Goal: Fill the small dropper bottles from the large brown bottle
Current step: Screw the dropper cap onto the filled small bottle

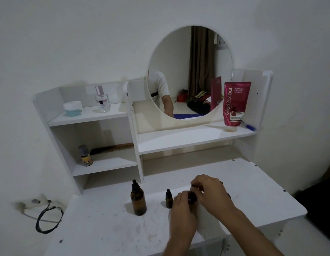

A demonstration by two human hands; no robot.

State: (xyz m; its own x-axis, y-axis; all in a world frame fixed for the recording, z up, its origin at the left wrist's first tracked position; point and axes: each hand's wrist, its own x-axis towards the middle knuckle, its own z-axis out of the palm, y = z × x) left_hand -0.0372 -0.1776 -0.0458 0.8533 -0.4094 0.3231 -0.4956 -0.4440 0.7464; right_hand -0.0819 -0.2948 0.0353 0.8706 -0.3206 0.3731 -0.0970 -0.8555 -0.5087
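Observation:
The large brown bottle (138, 200) stands upright on the white vanity top (108, 224), its black dropper cap on. Right of it stands a small brown dropper bottle (169, 199), capped. My left hand (183, 209) grips the body of a second small dropper bottle (193, 196), mostly hidden by my fingers. My right hand (209, 191) pinches that bottle's black cap from above. A dark bit, perhaps another small bottle, peeks out behind my right hand (228, 195).
White shelves rise at the back, with a round mirror (190, 71), a pink tube (235, 104), a perfume bottle (102, 99), a jar (73, 108), a small spray can (85, 156) and a comb (112, 148). A black cable loop (47, 218) hangs at the left.

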